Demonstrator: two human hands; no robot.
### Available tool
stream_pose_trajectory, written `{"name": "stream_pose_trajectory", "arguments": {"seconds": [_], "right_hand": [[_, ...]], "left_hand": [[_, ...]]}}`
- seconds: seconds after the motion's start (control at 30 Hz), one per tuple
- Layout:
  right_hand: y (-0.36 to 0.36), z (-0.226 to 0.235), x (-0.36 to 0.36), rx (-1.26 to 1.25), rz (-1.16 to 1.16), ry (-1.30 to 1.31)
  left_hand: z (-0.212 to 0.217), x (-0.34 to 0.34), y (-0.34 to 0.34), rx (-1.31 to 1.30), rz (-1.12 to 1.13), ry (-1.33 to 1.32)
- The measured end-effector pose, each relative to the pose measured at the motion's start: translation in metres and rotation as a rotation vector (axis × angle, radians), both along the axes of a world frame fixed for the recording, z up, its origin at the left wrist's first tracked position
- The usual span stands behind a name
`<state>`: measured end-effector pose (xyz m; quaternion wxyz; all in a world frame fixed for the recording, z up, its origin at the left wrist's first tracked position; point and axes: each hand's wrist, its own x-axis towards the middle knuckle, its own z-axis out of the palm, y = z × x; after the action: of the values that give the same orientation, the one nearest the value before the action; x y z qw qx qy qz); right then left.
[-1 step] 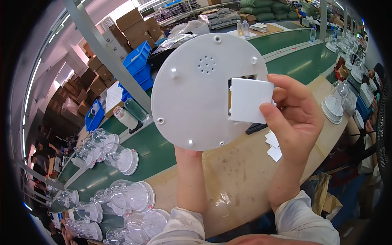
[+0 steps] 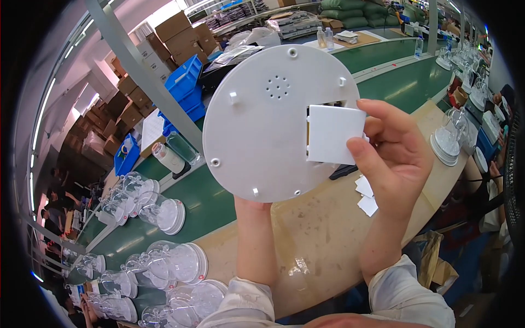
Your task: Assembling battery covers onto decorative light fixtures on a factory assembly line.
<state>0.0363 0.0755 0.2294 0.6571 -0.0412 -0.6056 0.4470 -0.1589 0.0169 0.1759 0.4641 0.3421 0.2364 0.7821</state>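
Observation:
A round white plastic base (image 2: 257, 126) is held up in front of me, its underside facing me. It has a cluster of small holes, several short feet and a rectangular opening at its right. My left hand (image 2: 252, 204) supports it from behind; the fingers are hidden by the disc and only the heel of the hand and wrist show. My right hand (image 2: 398, 147) pinches a square white battery cover (image 2: 334, 134) between thumb and fingers. The cover lies over most of the opening, slightly tilted, with a dark gap along its left and top edges.
Several white square covers (image 2: 367, 203) lie on the tan worktable (image 2: 306, 246) below. Clear domes on white bases (image 2: 175, 262) crowd the left, and more domes (image 2: 447, 142) stand at the right. Behind runs a green conveyor belt (image 2: 383, 90); bottles (image 2: 180, 147) and blue bins (image 2: 185, 82) stand near a post.

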Motion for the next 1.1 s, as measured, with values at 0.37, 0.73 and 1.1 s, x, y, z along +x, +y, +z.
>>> {"name": "stream_pose_trajectory", "arguments": {"seconds": [0.37, 0.73, 1.1], "right_hand": [[0.0003, -0.0023, -0.0034, 0.008, -0.012, 0.007], [0.0022, -0.0039, -0.0048, 0.016, -0.030, 0.000], [0.0012, -0.0026, -0.0047, 0.024, 0.001, 0.004]], "left_hand": [[-0.0001, 0.0001, -0.0027, 0.012, -0.013, -0.137], [-0.0015, 0.0008, -0.0036, 0.002, 0.008, -0.212], [-0.0042, -0.0059, -0.0041, -0.043, 0.026, -0.149]]}}
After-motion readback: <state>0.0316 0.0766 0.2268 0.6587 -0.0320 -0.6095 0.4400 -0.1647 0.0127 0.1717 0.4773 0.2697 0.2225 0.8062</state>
